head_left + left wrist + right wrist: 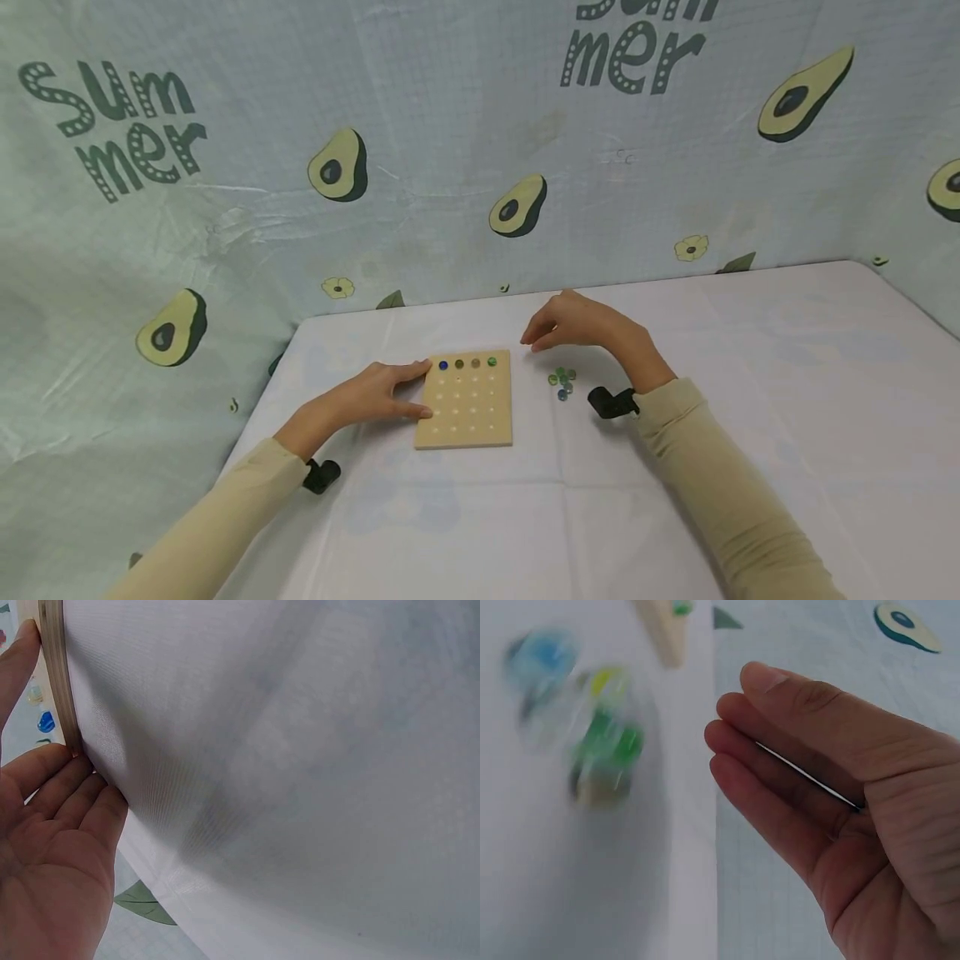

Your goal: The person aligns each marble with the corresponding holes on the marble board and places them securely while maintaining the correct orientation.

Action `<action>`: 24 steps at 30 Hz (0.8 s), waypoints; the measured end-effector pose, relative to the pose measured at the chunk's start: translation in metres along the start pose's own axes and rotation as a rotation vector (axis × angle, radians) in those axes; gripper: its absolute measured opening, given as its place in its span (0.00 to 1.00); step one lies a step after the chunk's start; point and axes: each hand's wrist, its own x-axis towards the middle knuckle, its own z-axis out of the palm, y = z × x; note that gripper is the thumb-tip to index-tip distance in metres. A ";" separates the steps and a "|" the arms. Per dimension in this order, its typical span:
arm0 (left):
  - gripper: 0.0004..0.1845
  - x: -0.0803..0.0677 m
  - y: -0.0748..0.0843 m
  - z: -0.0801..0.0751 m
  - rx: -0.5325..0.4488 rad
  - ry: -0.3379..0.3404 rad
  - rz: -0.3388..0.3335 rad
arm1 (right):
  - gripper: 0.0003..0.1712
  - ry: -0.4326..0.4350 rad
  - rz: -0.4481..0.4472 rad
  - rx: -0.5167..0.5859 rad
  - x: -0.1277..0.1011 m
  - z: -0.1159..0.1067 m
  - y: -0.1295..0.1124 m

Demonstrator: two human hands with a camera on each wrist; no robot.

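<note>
A square wooden peg board [465, 400] with rows of small holes lies on the white table. Several glass marbles [467, 363], blue to green, sit along its far row. My left hand [378, 393] rests against the board's left edge [56, 682], fingers straight and touching the wood. My right hand [570, 323] hovers just past the board's far right corner with fingers relaxed and nothing in it [795, 765]. A small heap of green and blue marbles [562, 382] lies on the table below the right hand, blurred in the right wrist view [592, 727].
White cloth covers the table [750, 367]. An avocado-print backdrop [480, 150] stands close behind and to the left. The table's left edge [258, 400] runs near my left forearm. A black wrist camera mount [613, 402] sits at each cuff.
</note>
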 end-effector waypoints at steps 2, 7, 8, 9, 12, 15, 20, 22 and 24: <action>0.53 0.000 0.000 0.000 0.001 -0.001 -0.003 | 0.13 -0.020 -0.009 -0.040 -0.010 -0.003 0.007; 0.53 0.000 0.000 0.000 0.001 -0.001 -0.005 | 0.11 -0.058 -0.023 -0.065 -0.034 -0.005 0.021; 0.53 0.000 0.000 0.000 0.002 0.000 -0.004 | 0.11 -0.059 -0.024 -0.060 -0.039 -0.006 0.023; 0.53 0.001 -0.001 0.000 0.004 0.000 -0.003 | 0.11 -0.058 -0.028 -0.053 -0.042 -0.006 0.025; 0.53 0.001 -0.001 -0.001 0.008 0.002 -0.001 | 0.12 -0.046 -0.040 -0.058 -0.050 -0.005 0.027; 0.53 0.001 0.000 -0.002 0.007 0.001 -0.004 | 0.13 -0.036 -0.057 -0.088 -0.051 -0.002 0.029; 0.53 0.001 0.001 -0.002 0.005 -0.002 -0.009 | 0.13 -0.040 -0.057 -0.182 -0.049 0.004 0.028; 0.53 0.001 0.001 -0.001 0.006 -0.004 -0.014 | 0.14 -0.042 -0.052 -0.218 -0.049 0.007 0.026; 0.53 0.002 0.002 -0.001 0.008 -0.004 -0.014 | 0.14 -0.038 -0.042 -0.243 -0.050 0.009 0.024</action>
